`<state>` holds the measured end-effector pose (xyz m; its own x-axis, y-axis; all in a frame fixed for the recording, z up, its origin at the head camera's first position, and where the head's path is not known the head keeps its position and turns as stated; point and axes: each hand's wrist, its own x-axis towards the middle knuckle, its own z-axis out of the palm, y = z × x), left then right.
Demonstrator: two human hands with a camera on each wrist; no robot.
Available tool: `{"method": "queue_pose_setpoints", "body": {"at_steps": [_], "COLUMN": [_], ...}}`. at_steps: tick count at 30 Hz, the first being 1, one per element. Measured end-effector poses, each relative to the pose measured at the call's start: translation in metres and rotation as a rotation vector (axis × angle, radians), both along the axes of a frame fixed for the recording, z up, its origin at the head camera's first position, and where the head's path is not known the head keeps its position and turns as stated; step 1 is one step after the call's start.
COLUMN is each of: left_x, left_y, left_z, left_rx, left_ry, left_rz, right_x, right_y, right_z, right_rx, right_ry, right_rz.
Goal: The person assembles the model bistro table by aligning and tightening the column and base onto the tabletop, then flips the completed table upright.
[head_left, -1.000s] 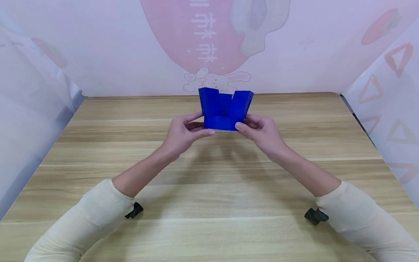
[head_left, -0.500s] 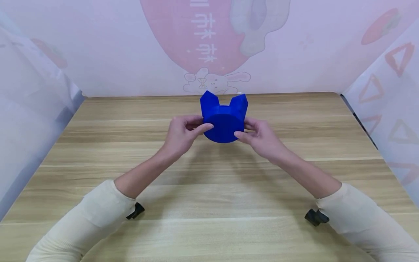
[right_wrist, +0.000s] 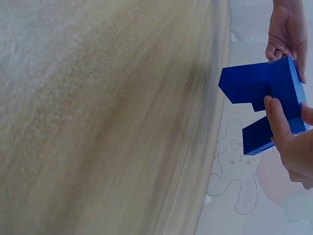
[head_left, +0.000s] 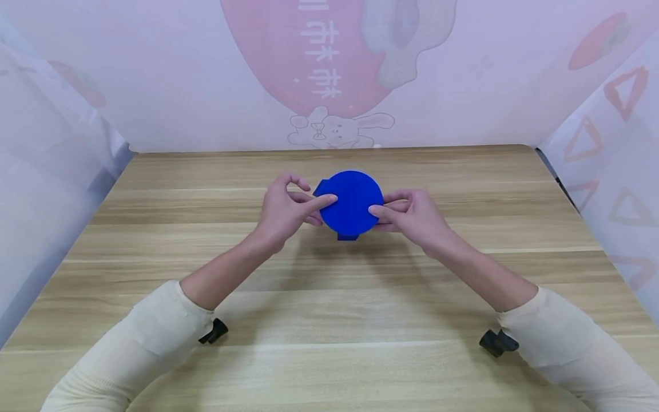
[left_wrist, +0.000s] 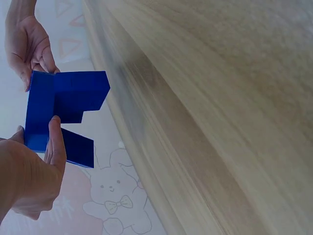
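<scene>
Both hands hold a blue plastic piece above the table, its flat round face turned up toward the head camera. In the left wrist view the same blue piece shows a round base with several blocky prongs pointing down at the table. My left hand pinches the left rim, thumb on the flat face and some fingers beneath; its index finger is bent away from the piece. My right hand pinches the right rim, thumb on the face, other fingers behind. What kind of part it is cannot be told.
A wood-grain table lies beneath the hands. Behind it stands a pale printed backdrop with a rabbit drawing; white side panels flank the table. A black wrist camera sticks out of each sleeve.
The blue piece has tipped over between the hands: its prongs pointed up before, and now they point down with the round face up. The left index finger has lifted off.
</scene>
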<state>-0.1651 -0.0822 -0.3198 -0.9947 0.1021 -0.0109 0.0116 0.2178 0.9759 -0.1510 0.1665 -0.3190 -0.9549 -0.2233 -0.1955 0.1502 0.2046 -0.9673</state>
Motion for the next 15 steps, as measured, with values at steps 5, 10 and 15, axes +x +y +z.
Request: {"method": "queue_pose_setpoints", "body": {"at_steps": [5, 10, 15], "left_x": [0.0, -0.001, -0.003], "left_y": [-0.001, -0.006, -0.014], "left_z": [0.0, 0.003, 0.004], "left_rx": [-0.008, -0.035, -0.043], "left_ry": [0.006, 0.004, -0.026], "left_rz": [-0.051, -0.193, -0.352], "right_x": [0.002, 0.001, -0.002], "right_y": [0.002, 0.008, 0.019], "right_z": [0.002, 0.0, -0.001], "right_rx": [-0.046, -0.06, 0.0], "right_ry": [0.002, 0.065, 0.11], "right_rz": [0.007, 0.086, 0.203]}}
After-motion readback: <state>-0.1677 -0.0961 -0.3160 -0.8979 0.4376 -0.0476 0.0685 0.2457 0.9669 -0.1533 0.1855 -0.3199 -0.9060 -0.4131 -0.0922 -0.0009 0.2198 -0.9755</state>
